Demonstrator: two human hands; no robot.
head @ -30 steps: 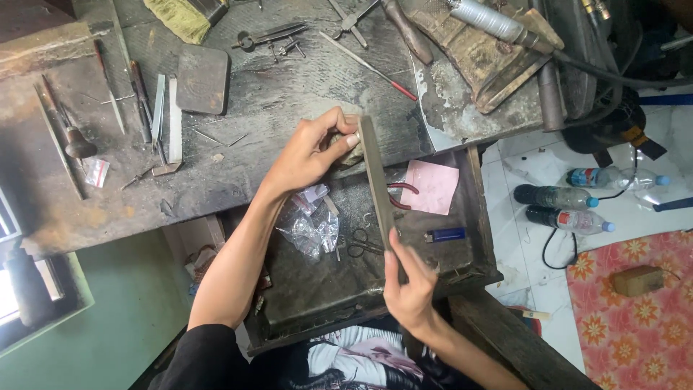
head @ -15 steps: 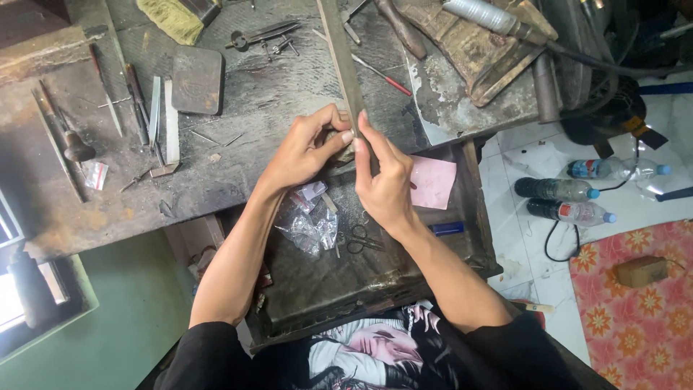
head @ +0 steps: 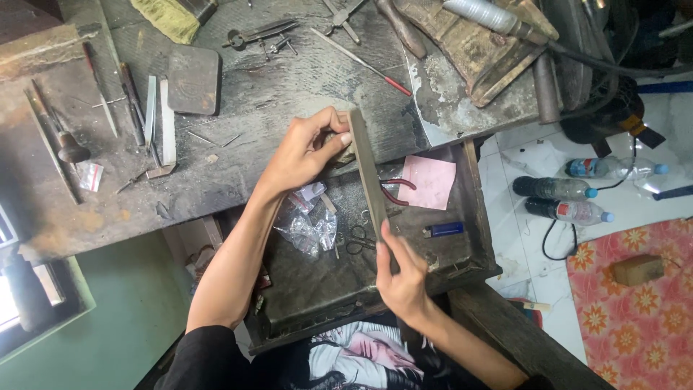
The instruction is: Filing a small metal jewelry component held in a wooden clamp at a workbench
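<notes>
Head view: right grip (head: 399, 269) clenches the long flat file (head: 369, 175), left grip (head: 307, 150) pinching a small piece against it.

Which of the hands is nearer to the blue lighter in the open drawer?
The right. The right hand, gripping the near end of the long flat file, sits just left of the blue lighter. The left hand is up at the bench edge, well away from it.

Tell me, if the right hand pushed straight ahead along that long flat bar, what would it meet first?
Probably the left hand, pinching a small piece at the long grey flat metal bar's far end; depth is unclear. The right hand grips the near end.
</notes>
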